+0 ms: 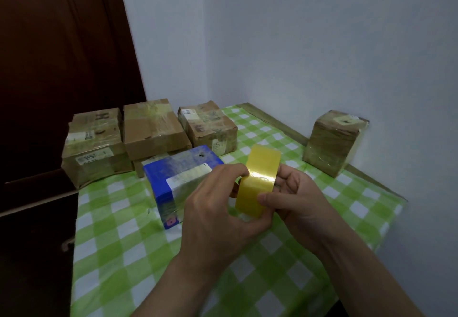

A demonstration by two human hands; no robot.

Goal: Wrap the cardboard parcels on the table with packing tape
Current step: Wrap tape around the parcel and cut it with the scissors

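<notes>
Both hands grip one yellow tape roll (257,183) above the desk (119,242): the left hand (218,205) curls round its side and the right hand (295,200) pinches it. Green checked cloth covers the desk, which sits in a pale corner between the walls (297,44) and a dark cupboard (37,93). Four brown boxes (153,128) line the far edge and right side, and one blue box (173,178) lies just behind the hands. The near cloth is bare.
</notes>
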